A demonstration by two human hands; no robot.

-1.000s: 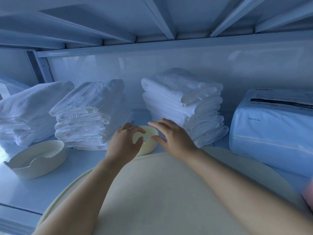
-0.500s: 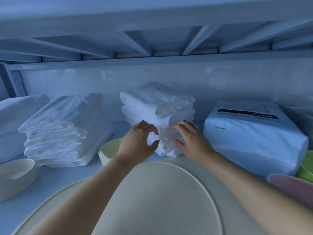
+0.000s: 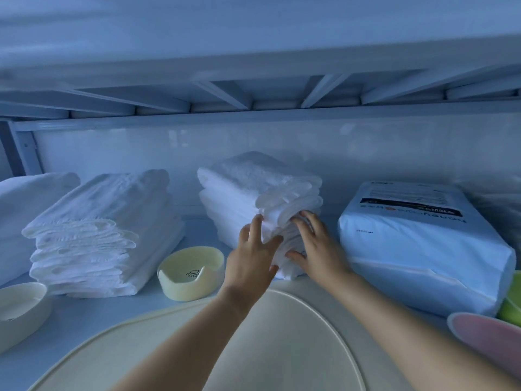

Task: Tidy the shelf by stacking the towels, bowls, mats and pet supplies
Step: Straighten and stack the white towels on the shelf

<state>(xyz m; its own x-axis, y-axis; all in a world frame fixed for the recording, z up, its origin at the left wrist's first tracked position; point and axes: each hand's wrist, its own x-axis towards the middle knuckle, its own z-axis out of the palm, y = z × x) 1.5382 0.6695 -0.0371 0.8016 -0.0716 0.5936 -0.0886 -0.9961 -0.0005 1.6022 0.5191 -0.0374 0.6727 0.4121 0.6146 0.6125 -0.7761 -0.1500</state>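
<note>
From the head camera, we're looking into a shelf [image 3: 70,323] under cool blue light, with both arms reaching in from below.

The left hand [image 3: 251,258] is up against the near left corner of the middle towel stack [image 3: 248,184], fingers spread and fairly straight, and the thumb out to the right on the folded edges. The right hand [image 3: 318,249] meets the same stack from the other side. Its fingers are fanned over the layered folds and its thumb sits low by the base. Both hands press flat on the towels with nothing pinched, and the two hands are close together without touching.

That stack of white towels stands upright in the middle of the shelf, near the back wall. To its left sits a second towel stack [image 3: 104,227], wider and leaning a little, and past that a third pile of towels [image 3: 25,210] runs off the left edge.

Between the two nearer stacks, just beside the left hand, we've got a pale yellow bowl [image 3: 191,273] with a paw print inside. A cream bowl [image 3: 19,309] sits at the far left front.

Under the forearms lies a big cream mat [image 3: 282,348] with a raised rim, filling the foreground. On the right, a white plastic package [image 3: 423,249] with a dark label lies just beside the right hand. In the right corner, a pink bowl [image 3: 490,342] sits in front of a green bowl [image 3: 511,300].
</note>
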